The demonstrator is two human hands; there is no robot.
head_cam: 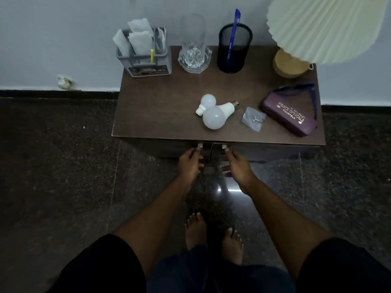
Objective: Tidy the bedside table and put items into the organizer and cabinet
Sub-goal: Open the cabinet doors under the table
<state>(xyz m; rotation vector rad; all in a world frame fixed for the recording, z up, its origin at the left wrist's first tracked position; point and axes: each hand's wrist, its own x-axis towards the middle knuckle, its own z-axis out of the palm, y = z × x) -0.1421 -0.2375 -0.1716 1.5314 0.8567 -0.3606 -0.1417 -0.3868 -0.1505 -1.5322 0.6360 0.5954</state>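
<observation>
A dark brown bedside table (160, 102) stands against the wall. On its top lie two white light bulbs (213, 117), a small clear plastic packet (252, 119) with a metal part, and a purple glasses case (289, 116) with blue glasses (312, 96) on it. A grey organizer (146, 60) with papers stands at the back left. Below the top, my left hand (190, 160) grips the left cabinet door handle (200, 145) and my right hand (238, 166) grips the right door handle (224, 148). Both doors look shut.
A glass tumbler (193, 45) on a glass coaster, a black mesh pen cup (233, 49) with a blue pen, and a pleated lamp (323, 28) on a wooden base stand along the back. My bare feet (213, 237) rest on the dark polished floor before the cabinet.
</observation>
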